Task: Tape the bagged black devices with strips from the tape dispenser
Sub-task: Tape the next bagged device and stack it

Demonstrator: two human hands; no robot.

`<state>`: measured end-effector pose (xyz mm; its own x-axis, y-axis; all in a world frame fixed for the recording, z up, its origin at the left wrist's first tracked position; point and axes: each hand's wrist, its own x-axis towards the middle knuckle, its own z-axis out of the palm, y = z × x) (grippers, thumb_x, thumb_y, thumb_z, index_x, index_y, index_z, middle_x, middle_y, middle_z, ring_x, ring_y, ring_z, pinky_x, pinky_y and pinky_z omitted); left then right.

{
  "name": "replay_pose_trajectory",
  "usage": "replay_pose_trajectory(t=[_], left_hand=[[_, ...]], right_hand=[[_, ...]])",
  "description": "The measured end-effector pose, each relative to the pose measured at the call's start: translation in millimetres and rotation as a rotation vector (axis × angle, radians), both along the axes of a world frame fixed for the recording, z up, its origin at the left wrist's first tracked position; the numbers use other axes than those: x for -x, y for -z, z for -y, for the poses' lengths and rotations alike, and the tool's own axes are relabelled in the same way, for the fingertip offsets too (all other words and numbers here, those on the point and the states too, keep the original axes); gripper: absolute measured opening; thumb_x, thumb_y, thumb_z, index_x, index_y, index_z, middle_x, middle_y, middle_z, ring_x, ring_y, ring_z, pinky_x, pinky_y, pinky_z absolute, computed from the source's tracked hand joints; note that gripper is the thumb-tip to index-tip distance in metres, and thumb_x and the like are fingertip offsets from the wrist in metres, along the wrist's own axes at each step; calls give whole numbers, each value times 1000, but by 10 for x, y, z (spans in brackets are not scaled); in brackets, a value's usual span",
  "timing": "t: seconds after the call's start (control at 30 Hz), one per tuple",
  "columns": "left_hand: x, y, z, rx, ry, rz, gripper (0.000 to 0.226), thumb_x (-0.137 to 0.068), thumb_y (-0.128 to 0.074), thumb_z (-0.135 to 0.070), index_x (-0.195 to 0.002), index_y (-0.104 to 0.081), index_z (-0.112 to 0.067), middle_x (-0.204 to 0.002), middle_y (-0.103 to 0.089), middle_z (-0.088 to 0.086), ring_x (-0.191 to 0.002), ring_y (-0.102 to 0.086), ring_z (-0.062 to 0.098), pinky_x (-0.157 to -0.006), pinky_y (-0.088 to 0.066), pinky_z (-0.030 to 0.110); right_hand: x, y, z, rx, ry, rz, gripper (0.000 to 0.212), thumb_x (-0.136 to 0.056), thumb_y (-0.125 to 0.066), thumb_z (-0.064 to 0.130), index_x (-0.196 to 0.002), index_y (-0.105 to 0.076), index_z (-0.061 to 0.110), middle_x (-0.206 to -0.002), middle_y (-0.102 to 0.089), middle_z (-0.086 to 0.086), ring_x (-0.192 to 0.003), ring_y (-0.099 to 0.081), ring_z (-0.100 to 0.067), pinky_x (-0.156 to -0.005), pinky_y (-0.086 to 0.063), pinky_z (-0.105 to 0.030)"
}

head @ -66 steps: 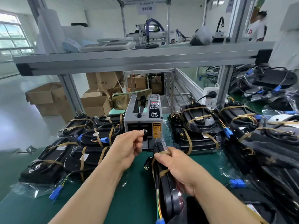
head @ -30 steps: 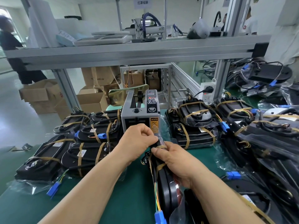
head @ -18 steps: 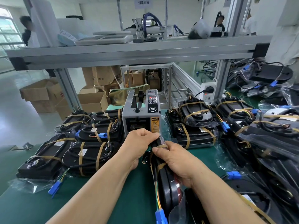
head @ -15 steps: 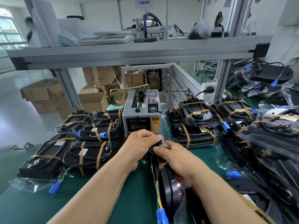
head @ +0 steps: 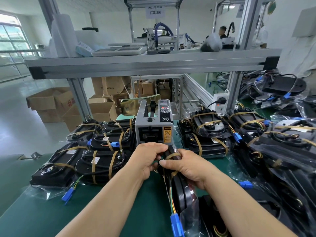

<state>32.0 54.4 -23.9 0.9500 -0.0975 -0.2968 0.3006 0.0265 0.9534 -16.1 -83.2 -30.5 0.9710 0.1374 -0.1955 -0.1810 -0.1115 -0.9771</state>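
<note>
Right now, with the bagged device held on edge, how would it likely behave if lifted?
The bagged device looks rigid, standing on edge without sagging. Its glossy bag is probably slippery, and the left hand and right hand both grip it. The blue connector on loose wires would likely dangle.

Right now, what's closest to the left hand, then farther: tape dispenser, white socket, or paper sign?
1. Tape dispenser, just behind the left hand.
2. White socket, back right on the post.
3. Paper sign, far back, up high.

Factory packing line: aluminium-frame bench (head: 153, 66), cartons (head: 49, 104).
</note>
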Motion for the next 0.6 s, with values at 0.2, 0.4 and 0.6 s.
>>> replay_pose_trajectory(t=[0.2,0.4,0.6], left_hand=[[132,-39,26,-46,6,60,11,-84,-68,-13,-78,-76,-17,-66,-67,0,-62,-53,12,-53,-39,22],[264,-57,-116,-66,182,120,17,-90,-64,-16,-83,-80,-16,-73,-70,-3,-60,-55,5,-52,-38,17],[64,-82,-261,77,-74,-13,15,-92,-64,-15,-82,-74,-13,-61,-65,-7,-45,-49,2,-43,-36,15]], right_hand=[[-101,-260,84,461,4,-51,57,-66,-78,68,-77,-64,14,-66,-65,2,-54,-58,-11,-49,-48,-21],[-36,-309,90,428,-108,-111,33,-72,-86,42,-83,-71,15,-75,-75,-2,-63,-68,-13,-59,-52,-25],[114,-502,207,123,-83,-25,9,-84,-71,1,-92,-67,4,-83,-68,-13,-80,-66,-26,-84,-56,-42]])
